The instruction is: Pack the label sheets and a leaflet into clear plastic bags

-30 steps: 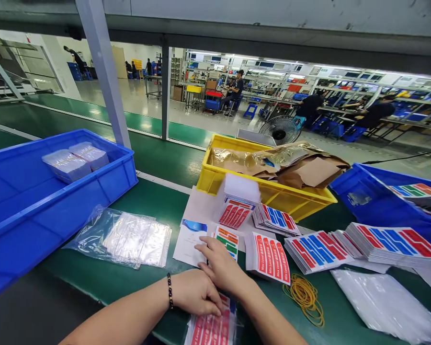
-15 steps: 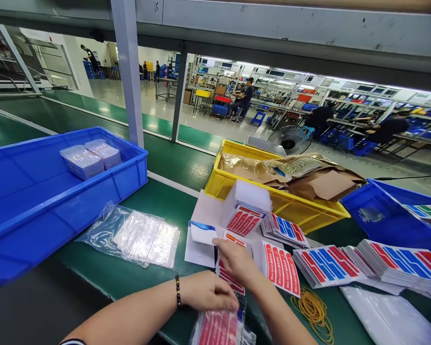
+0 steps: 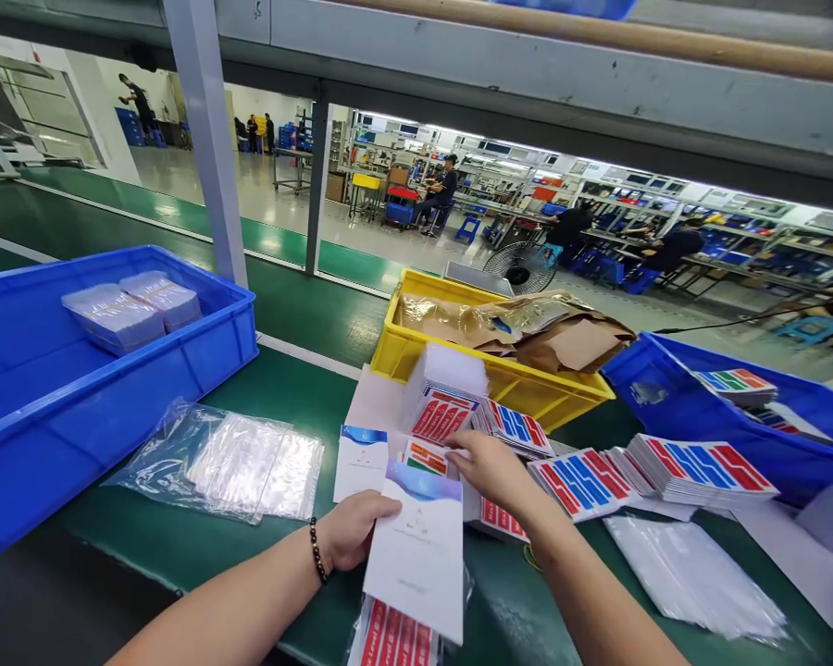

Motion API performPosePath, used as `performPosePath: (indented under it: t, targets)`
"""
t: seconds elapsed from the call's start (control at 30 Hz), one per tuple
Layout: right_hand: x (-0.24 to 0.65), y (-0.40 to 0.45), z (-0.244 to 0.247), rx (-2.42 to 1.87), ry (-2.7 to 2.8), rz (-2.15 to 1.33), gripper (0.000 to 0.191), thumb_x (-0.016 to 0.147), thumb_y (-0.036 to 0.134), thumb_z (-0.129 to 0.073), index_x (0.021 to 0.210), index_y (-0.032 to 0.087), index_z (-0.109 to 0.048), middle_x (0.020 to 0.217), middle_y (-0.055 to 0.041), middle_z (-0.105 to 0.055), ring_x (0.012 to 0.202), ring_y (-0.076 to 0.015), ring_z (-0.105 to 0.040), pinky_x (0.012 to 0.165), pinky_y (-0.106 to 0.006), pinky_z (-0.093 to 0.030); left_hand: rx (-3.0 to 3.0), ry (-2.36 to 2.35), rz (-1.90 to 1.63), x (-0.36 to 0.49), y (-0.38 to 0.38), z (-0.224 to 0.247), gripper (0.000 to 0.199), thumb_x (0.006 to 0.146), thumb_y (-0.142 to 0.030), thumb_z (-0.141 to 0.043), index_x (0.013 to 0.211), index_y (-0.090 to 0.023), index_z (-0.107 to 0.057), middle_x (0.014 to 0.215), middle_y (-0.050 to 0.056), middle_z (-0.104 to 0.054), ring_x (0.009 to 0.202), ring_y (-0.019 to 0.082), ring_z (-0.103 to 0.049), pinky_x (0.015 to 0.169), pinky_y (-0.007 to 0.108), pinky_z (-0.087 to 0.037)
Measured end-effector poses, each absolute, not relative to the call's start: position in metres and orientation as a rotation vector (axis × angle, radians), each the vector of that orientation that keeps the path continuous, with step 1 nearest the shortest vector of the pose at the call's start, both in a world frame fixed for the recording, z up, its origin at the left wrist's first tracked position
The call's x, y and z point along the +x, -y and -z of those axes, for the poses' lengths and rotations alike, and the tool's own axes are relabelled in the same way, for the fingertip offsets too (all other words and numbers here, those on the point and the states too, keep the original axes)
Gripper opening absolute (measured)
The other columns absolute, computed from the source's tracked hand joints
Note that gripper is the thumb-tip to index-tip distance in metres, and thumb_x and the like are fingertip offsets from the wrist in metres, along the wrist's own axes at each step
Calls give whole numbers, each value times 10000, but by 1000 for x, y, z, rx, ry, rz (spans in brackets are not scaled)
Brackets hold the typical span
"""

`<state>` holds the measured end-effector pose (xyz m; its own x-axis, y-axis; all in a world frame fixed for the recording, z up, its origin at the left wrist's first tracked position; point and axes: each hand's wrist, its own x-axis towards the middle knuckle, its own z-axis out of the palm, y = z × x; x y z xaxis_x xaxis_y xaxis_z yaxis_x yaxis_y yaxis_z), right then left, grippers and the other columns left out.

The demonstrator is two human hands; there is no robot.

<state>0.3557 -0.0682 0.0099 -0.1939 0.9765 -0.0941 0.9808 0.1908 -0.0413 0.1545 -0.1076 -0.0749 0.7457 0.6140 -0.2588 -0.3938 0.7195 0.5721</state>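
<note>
My left hand is closed on a white booklet with a blue-purple top band, thumb on its front face. Below the booklet, a clear plastic bag with red label sheets is partly covered. My right hand reaches across to the label stacks. Its fingers are pinched at the right edge of an orange, red and green label sheet. Another white booklet lies to the left of that sheet. Behind stands a tall stack of red label sheets. More red labels show under my right wrist.
Clear plastic bags lie on the green bench at left, beside a blue bin holding banded packs. A yellow bin of brown paper stands behind. Red-and-blue label stacks, white plastic bags and another blue bin are at right.
The booklet that my right fingers were touching is now in my left hand, over the bagged labels. My left hand has left the bag, and my right hand is at the label sheet.
</note>
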Motion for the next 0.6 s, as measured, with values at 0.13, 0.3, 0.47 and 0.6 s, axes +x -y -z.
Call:
performPosePath:
  t: [0.13,0.3,0.47,0.6]
  targets:
    - [338,42,17,1833,-2288,157,295,731,108,-534,1016,75,-601,983,-136,-606,912,-239,-571,797,-367,-434,676,-419,-347,146,105,77,560,444,-401,-808,835,-31,-656,847,154,-629,693,169,-603,699,274,-466]
    - [331,37,37,1846,-2181,103,387,689,150,-635,1056,60,-549,1061,-136,-545,960,-211,-532,830,-393,-429,793,-480,-239,144,104,81,586,403,-470,-803,821,-80,-673,852,96,-639,617,130,-587,651,254,-470]
    - [342,42,16,1936,-2293,179,152,816,120,-436,879,72,-565,943,-117,-572,858,-184,-545,787,-367,-421,746,-516,-243,148,106,84,623,365,-449,-814,822,-52,-668,860,125,-634,626,136,-587,632,250,-464]
    - [370,52,-21,2146,-2470,348,255,900,264,-288,890,129,-503,880,-67,-588,784,-138,-551,714,-266,-433,659,-557,-299,152,105,85,605,350,-407,-829,800,-43,-650,831,129,-636,673,167,-604,669,271,-469]
